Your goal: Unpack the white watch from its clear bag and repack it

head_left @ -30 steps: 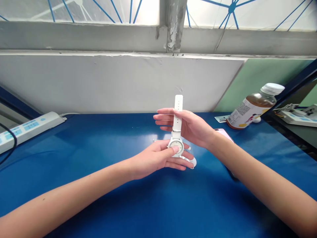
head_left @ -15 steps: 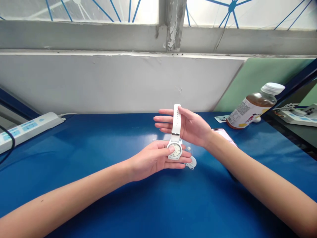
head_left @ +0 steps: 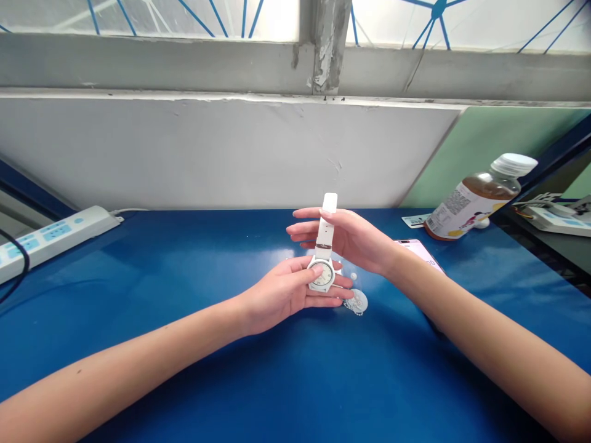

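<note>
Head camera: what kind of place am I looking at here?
Probably a workshop or factory workbench beside a window: a blue table against a worn painted wall, a power strip at the left, and both hands holding a white watch over it.

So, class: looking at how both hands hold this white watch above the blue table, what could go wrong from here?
1. The left hand supports the white watch mostly on open fingers, so the watch might slip and hit the blue table.
2. The right hand pulls the strap upright; a hard tug could strain its joint.
3. The small white disc lies under the hands and might get knocked away.
</note>
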`<state>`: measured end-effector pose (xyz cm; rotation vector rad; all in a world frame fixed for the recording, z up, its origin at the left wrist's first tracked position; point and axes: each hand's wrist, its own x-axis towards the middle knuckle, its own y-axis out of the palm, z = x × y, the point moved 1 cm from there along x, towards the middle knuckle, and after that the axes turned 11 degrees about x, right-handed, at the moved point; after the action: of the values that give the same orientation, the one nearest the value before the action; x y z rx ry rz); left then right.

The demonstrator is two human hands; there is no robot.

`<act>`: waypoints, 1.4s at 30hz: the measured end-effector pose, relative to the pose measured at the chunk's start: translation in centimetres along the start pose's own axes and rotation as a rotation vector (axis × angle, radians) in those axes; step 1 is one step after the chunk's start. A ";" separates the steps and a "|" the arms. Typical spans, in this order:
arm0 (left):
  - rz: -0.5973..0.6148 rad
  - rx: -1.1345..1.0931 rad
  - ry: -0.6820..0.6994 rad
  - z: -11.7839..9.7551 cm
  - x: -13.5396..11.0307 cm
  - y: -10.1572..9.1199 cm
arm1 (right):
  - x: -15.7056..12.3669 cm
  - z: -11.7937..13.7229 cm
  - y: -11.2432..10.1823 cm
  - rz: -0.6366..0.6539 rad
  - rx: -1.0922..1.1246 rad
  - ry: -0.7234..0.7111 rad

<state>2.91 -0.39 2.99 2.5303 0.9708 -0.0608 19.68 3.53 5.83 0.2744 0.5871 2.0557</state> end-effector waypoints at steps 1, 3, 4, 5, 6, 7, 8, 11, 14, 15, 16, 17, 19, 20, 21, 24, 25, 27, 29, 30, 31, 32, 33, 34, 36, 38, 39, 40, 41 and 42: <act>-0.002 0.000 0.004 0.0 0.0 0.0 | 0.0 0.0 0.0 -0.008 -0.056 0.001; -0.005 0.002 0.019 -0.2 0.0 -0.2 | -0.1 0.1 0.1 -0.002 -0.197 0.002; -0.008 0.002 0.026 -0.3 -0.1 -0.2 | -0.2 0.1 0.0 0.011 -0.289 -0.003; -0.011 0.002 0.034 -0.4 -0.1 -0.3 | -0.2 0.2 0.0 0.017 -0.403 -0.017; -0.014 0.005 0.039 -0.5 -0.1 -0.3 | -0.3 0.2 0.0 -0.012 -0.539 -0.047; -0.021 0.010 0.042 -0.6 -0.1 -0.3 | -0.3 0.3 -0.1 -0.091 -0.690 -0.109; -0.031 0.018 0.041 -0.7 -0.1 -0.3 | -0.4 0.3 -0.2 -0.209 -0.839 -0.199; -0.067 0.075 0.018 -1.1 -0.2 -0.4 | -0.8 0.5 -0.1 -0.551 -1.080 -0.535; -0.084 0.188 -0.001 -1.4 -0.3 -0.6 | -1.1 0.7 0.3 -0.484 -1.100 -0.723; -0.088 0.237 -0.002 -1.5 -0.4 -0.8 | -1.2 0.9 0.4 -0.405 -1.119 -0.757; -0.094 0.290 -0.001 -1.5 -0.4 -0.9 | -1.3 1.0 0.5 -0.314 -1.153 -0.780; -0.100 0.343 0.002 -1.6 -0.4 -1.0 | -1.4 1.2 0.6 -0.220 -1.194 -0.792; -0.114 0.436 0.010 -1.7 -0.4 -1.2 | -1.6 1.6 0.7 -0.070 -1.270 -0.759; -0.121 0.467 0.010 -1.8 -0.4 -1.3 | -1.7 1.7 0.8 -0.011 -1.299 -0.700; -0.129 0.486 0.010 -1.9 -0.4 -1.4 | -1.7 1.8 0.7 0.035 -1.319 -0.618; -0.173 0.491 0.018 -2.4 -0.5 -1.6 | -1.9 2.2 0.7 0.057 -1.357 -0.425; -0.190 0.481 0.027 -2.6 -0.5 -1.6 | -2.0 2.3 0.8 0.034 -1.367 -0.420; -0.216 0.442 0.044 -3.1 -0.5 -1.6 | -2.1 2.5 0.9 0.021 -1.370 -0.456; -0.226 0.382 0.055 -3.4 -0.4 -1.6 | -2.2 2.6 1.0 0.104 -1.360 -0.453; -0.230 0.351 0.056 -3.6 -0.4 -1.6 | -2.3 2.5 1.0 0.155 -1.359 -0.436; -0.234 0.322 0.055 -3.6 -0.4 -1.5 | -2.3 2.5 1.0 0.193 -1.360 -0.418; -0.238 0.300 0.056 -3.7 -0.4 -1.5 | -2.3 2.4 1.0 0.218 -1.363 -0.406; -0.241 0.285 0.058 -3.6 -0.4 -1.5 | -2.3 2.3 0.9 0.229 -1.364 -0.404; -0.241 0.279 0.060 -3.6 -0.4 -1.5 | -2.3 2.2 0.9 0.236 -1.363 -0.407; -0.231 0.280 0.070 -3.4 -0.4 -1.4 | -2.2 1.8 0.9 0.236 -1.367 -0.417; -0.210 0.282 0.068 -3.3 -0.5 -1.4 | -2.1 1.3 0.9 0.211 -1.395 -0.415; -0.197 0.283 0.061 -3.4 -0.6 -1.4 | -2.0 1.0 0.9 0.193 -1.411 -0.415; -0.186 0.286 0.056 -3.5 -0.6 -1.5 | -1.9 0.8 0.9 0.173 -1.428 -0.420; -0.177 0.288 0.055 -3.6 -0.7 -1.5 | -1.7 0.6 0.8 0.160 -1.442 -0.425; -0.172 0.285 0.059 -3.8 -0.7 -1.4 | -1.6 0.4 0.6 0.148 -1.460 -0.435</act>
<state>1.00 1.67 6.07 2.7086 1.2832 -0.1887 20.23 1.99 6.57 -0.1275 -1.2179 1.9525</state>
